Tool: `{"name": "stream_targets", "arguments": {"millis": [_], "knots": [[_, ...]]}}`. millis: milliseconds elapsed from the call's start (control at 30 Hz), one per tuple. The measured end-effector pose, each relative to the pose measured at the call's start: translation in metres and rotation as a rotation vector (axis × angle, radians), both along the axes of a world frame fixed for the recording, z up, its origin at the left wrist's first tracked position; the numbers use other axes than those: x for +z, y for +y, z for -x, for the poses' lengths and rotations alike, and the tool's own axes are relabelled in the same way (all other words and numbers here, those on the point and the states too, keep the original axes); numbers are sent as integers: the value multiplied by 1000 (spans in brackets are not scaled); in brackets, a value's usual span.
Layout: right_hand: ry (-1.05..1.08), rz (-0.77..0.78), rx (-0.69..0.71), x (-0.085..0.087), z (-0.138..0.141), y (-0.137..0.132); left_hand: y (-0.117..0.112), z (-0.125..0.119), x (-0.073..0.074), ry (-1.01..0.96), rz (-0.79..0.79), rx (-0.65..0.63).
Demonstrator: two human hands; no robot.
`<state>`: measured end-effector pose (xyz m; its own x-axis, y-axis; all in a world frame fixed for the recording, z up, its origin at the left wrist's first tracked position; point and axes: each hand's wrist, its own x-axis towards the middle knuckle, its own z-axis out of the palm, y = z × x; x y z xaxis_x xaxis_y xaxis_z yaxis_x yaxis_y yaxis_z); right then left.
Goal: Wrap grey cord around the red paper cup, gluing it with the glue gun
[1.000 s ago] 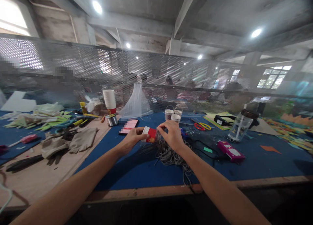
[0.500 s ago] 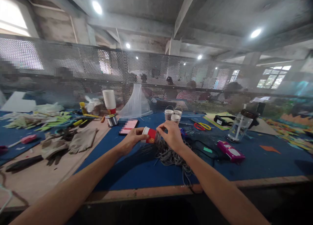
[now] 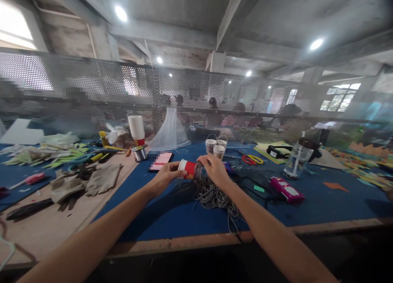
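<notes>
My left hand [image 3: 167,176] grips a red and white paper cup [image 3: 190,170] lying sideways in the air, its white end toward that hand. Grey cord [image 3: 197,172] surrounds the cup's right-hand end. At that end, my right hand [image 3: 214,168] is closed with its fingertips pinched on the cord; the exact hold is partly hidden. Below it, a loose heap of grey cord [image 3: 215,195] spreads over the blue table mat [image 3: 159,219]. Just behind my right hand stand three small pails [image 3: 219,151] with thin wire handles.
A phone [image 3: 161,161], a solder-like spool [image 3: 140,153] and stacked paper cups [image 3: 136,127] stand left. Work gloves [image 3: 102,179] lie farther left. Scissors [image 3: 251,159], a purple box [image 3: 287,189] and a clear bottle [image 3: 296,160] are right. A perforated screen [image 3: 196,86] runs behind, people beyond.
My right hand's fingers have shifted slightly at the cup's corded end, and the hand sits a little lower. The left hand still holds the cup. The whole view has moved a little.
</notes>
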<state>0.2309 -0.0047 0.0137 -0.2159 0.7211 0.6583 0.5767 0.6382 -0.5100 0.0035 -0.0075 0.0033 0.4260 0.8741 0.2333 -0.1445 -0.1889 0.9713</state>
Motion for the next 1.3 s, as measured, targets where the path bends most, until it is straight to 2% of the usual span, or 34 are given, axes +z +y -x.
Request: {"name": "stream_targets", "arguments": {"millis": [167, 300, 533, 900, 1000, 1133, 1200, 1300], "knots": [[67, 206, 66, 1, 2, -5, 5, 2, 0, -75, 19, 76], [66, 260, 83, 3, 5, -9, 2, 2, 4, -78, 1, 100], [73, 163, 170, 1, 5, -8, -3, 0, 12, -110, 42, 97], [-91, -15, 135, -7, 6, -7, 5, 1, 3, -112, 131, 144], [-54, 2, 106, -4, 6, -10, 4, 1, 5, -130, 121, 167], [-6, 32, 48, 11, -7, -9, 6, 3, 4, -137, 90, 230], [-68, 21, -88, 18, -24, -6, 7, 3, 3, -134, 67, 228], [-273, 118, -322, 21, -55, 2, 7, 3, 3, -121, 45, 225]]}}
